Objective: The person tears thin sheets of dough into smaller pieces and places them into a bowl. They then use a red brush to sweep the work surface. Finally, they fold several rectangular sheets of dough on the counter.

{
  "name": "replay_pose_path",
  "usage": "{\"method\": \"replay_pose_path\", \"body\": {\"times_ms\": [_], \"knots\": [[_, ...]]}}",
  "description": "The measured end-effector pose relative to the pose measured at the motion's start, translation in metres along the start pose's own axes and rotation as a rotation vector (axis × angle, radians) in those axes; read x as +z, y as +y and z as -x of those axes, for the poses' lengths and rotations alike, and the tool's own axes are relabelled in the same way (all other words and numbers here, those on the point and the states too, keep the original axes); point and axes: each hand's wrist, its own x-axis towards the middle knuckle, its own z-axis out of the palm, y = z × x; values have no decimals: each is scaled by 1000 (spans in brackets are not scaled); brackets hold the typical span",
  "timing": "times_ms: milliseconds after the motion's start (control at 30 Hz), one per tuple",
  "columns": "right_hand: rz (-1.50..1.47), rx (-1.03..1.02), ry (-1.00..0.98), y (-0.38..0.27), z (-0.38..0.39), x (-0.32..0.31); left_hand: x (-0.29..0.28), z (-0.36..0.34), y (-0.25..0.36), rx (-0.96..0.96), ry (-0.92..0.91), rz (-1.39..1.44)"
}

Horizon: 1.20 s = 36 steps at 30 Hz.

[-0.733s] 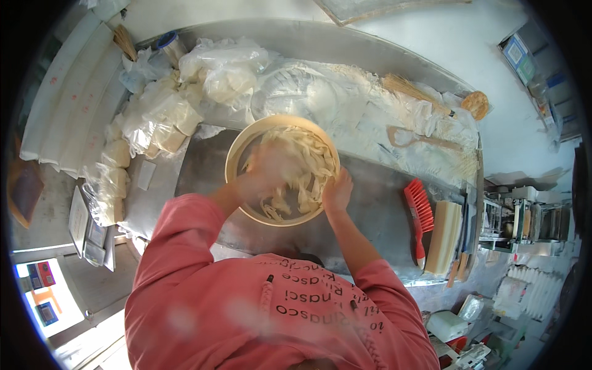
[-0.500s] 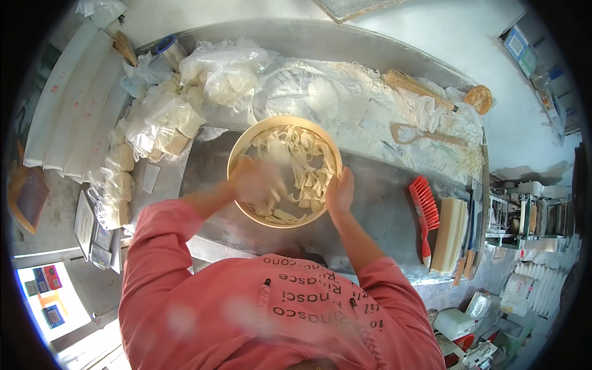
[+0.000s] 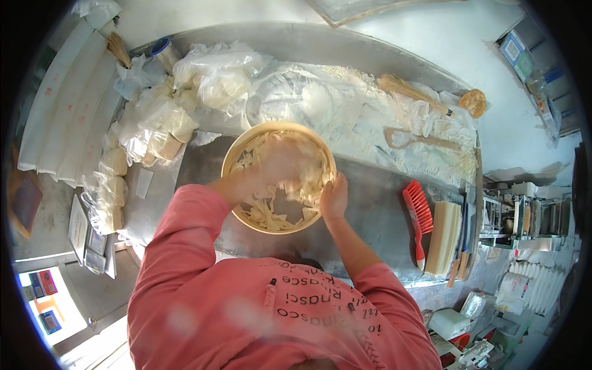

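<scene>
A round sieve (image 3: 279, 230) with a pale rim is over the dark worktop; the dark surface shows through its bottom. Wide, flat strips of floury dough (image 3: 266, 209) lie loosely inside it, thickest around the sides. My left hand (image 3: 287, 161) reaches into the sieve over the far part of the strips. Motion smears its fingers, so whether it grasps any strips is unclear. At the right side of the rim, my right hand (image 3: 333, 196) grips the sieve, fingers curled over the edge.
Loose flour (image 3: 357, 105) covers the back of the worktop (image 3: 370, 203). Bagged pale blocks (image 3: 163, 117) pile up at the left. A straw brush (image 3: 407, 89) and wooden scoop-like tool (image 3: 419, 139) lie in the flour. Nearer right are a red brush (image 3: 418, 213) and pale slab (image 3: 443, 237).
My left hand has swept from the left side of the sieve to its far middle, shifting the dough strips. The right hand keeps hold of the rim.
</scene>
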Motion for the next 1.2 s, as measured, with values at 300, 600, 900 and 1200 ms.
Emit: {"method": "replay_pose_path", "body": {"times_ms": [300, 600, 900, 1200], "knots": [[-41, 22, -2, -8, 2, 2, 53, 53, -101, 34, 58, 81], [-36, -32, 3, -8, 2, 4, 48, -19, -3, -192, 339, -230], [-97, -4, 0, -14, 0, 8, 32, 73, -60, 37, -63, -208], [-57, -7, 18, -10, 2, 7, 60, 38, -52, 380, 136, -29]]}}
